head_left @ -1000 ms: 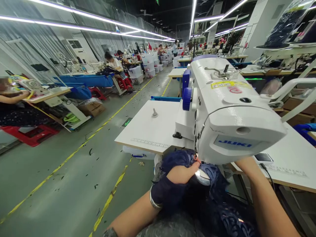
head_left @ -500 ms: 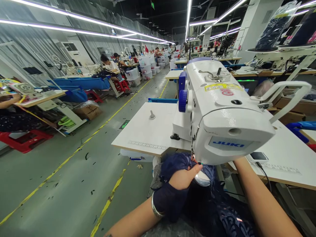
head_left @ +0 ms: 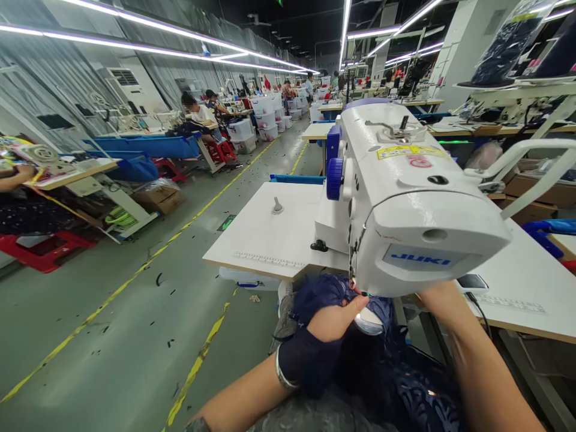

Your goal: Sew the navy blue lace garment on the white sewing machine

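Observation:
At the needle end of a white sewing machine (head_left: 432, 198), my left hand (head_left: 330, 323) is closed on dark navy fabric (head_left: 324, 295), thumb and fingertips together close to the needle area. The fabric is gathered around that hand and wrist, and part of it, with a shiny scroll pattern, hangs down into my lap. Below the machine head the rounded pale end of the machine's arm (head_left: 369, 323) shows between folds of cloth. My right hand (head_left: 434, 295) reaches behind the machine head from the right; only its wrist side shows, and its fingers are hidden.
The white worktable (head_left: 265, 231) has a printed ruler along its front edge. A phone (head_left: 472, 282) with a cable lies right of the machine. Thread cones (head_left: 508, 45) stand at upper right. Co-workers sit at machines on the left, across a yellow-lined aisle (head_left: 198, 372).
My right forearm has shifted left, its hand further behind the machine head. My left hand keeps its hold on the fabric, nearly still. The view has tilted slightly.

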The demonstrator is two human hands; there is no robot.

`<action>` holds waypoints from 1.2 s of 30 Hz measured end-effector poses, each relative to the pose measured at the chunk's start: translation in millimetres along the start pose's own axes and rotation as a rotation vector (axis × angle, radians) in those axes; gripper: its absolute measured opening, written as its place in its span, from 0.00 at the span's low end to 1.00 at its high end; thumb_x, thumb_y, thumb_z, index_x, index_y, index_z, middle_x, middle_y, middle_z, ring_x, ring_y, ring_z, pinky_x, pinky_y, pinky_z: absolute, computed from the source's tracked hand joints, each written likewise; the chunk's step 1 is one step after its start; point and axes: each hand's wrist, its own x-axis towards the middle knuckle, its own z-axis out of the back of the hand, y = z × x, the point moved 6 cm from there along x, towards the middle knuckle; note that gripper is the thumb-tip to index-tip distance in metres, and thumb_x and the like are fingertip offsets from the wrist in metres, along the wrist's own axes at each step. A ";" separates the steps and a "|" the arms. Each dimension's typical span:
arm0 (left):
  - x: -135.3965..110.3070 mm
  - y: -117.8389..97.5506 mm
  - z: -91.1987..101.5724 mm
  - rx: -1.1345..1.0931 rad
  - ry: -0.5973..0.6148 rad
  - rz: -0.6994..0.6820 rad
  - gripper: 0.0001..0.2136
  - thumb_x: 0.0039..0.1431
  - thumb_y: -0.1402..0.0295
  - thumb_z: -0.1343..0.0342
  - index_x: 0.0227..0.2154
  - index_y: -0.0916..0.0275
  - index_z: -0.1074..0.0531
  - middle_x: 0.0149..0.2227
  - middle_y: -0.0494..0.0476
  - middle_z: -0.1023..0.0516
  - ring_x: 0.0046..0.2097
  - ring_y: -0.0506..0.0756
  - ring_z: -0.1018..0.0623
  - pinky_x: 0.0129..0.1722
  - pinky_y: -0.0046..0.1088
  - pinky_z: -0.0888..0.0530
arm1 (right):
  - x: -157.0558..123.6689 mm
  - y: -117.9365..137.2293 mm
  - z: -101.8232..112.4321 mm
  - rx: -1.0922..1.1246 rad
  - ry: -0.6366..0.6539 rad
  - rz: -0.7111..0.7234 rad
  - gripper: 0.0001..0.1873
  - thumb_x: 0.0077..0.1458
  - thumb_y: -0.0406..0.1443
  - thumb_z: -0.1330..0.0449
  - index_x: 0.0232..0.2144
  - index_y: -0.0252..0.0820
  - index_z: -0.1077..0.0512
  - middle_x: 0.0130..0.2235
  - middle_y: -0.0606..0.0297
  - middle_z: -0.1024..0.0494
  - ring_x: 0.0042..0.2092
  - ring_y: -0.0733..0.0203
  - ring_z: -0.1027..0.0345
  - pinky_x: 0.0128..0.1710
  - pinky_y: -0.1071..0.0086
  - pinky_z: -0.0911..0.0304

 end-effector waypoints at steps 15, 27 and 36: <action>2.8 -2.6 -6.0 -0.149 0.004 0.021 0.09 0.56 0.60 0.40 0.31 0.60 0.22 0.32 0.52 0.18 0.34 0.53 0.20 0.40 0.26 0.24 | -56.9 33.8 -39.0 0.308 0.181 -0.090 0.12 0.61 0.46 0.41 0.41 0.45 0.29 0.37 0.64 0.23 0.39 0.59 0.28 0.40 0.68 0.31; 4.6 -1.3 -9.8 -0.146 0.083 0.041 0.09 0.58 0.60 0.42 0.31 0.57 0.20 0.30 0.51 0.18 0.36 0.54 0.20 0.41 0.28 0.23 | -72.9 74.7 -6.6 -0.239 -0.148 0.439 0.08 0.66 0.36 0.46 0.43 0.51 0.27 0.40 0.64 0.26 0.39 0.60 0.27 0.36 0.70 0.32; 1.9 -10.5 -6.7 -0.202 0.109 -0.034 0.12 0.61 0.61 0.46 0.38 0.59 0.21 0.37 0.54 0.17 0.36 0.54 0.20 0.42 0.28 0.24 | -76.9 82.3 -26.9 -0.372 -0.142 0.600 0.11 0.67 0.31 0.48 0.50 0.47 0.34 0.39 0.61 0.24 0.41 0.56 0.27 0.41 0.65 0.31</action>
